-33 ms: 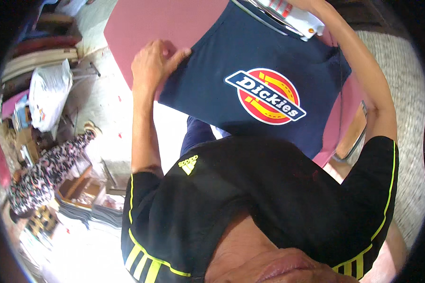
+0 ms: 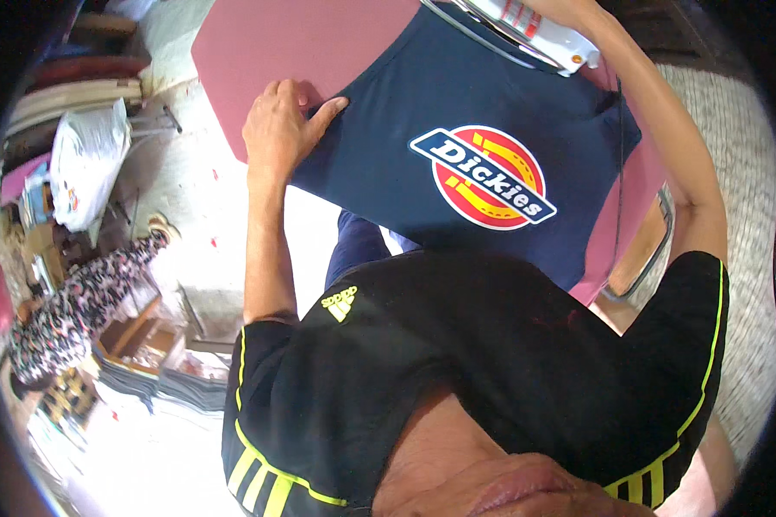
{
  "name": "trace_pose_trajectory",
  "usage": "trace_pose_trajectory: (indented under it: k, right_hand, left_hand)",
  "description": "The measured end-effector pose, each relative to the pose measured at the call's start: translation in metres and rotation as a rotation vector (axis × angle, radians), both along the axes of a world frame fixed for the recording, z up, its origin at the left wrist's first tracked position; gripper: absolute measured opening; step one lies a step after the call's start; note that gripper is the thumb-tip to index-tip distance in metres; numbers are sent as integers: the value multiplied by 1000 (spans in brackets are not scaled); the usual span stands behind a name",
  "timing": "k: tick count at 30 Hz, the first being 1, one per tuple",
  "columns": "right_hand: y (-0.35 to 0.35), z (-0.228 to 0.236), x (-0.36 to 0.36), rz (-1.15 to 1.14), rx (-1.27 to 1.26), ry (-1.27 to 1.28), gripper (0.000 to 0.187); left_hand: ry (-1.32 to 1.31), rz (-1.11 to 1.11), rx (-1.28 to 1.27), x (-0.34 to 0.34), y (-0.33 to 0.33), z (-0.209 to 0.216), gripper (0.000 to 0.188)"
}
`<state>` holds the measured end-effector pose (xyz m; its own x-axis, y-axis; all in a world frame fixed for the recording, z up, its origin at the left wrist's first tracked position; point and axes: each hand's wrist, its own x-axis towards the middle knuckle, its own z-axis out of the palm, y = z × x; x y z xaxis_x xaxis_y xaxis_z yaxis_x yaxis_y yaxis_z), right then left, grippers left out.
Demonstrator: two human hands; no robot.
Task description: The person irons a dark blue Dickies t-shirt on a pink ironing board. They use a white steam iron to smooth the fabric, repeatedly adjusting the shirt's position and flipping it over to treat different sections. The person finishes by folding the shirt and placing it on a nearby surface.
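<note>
A dark navy piece of cloth lies spread on a pink padded ironing board, with a red, yellow and white printed emblem toward its near side. My left hand rests at the cloth's left edge, thumb stretched out onto the fabric and fingers on the board. At the top edge, my right hand is on a white and red iron that sits over the far part of the cloth. The frame cuts off most of that hand's fingers and the far part of the iron.
A person in patterned clothing is at the left, near a white plastic bag. Stacks of folded dark cloth lie at lower left. A dark cord runs down the board's right side, beside a wooden-topped seat.
The iron has shifted slightly right and nearer. My left hand has moved down a little, its thumb still on the cloth. The cloth lies almost unchanged.
</note>
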<state>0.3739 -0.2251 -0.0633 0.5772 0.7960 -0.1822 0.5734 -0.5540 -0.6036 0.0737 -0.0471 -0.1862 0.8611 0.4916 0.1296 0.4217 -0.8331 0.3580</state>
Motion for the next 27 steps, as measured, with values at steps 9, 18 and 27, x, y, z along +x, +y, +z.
trace_pose_trajectory:
  k: [9,18,27]
  right_hand:
    - [-4,-11,12,935,89,-331,39]
    - [48,-17,-73,1031,192,-315,43]
    - [68,-19,-111,1104,201,-342,44]
  left_hand:
    - [-410,259,51,-15,-25,-43,26]
    - [-510,277,-84,-26,-27,-39,21]
    - [-472,435,-62,-83,-56,-44,19]
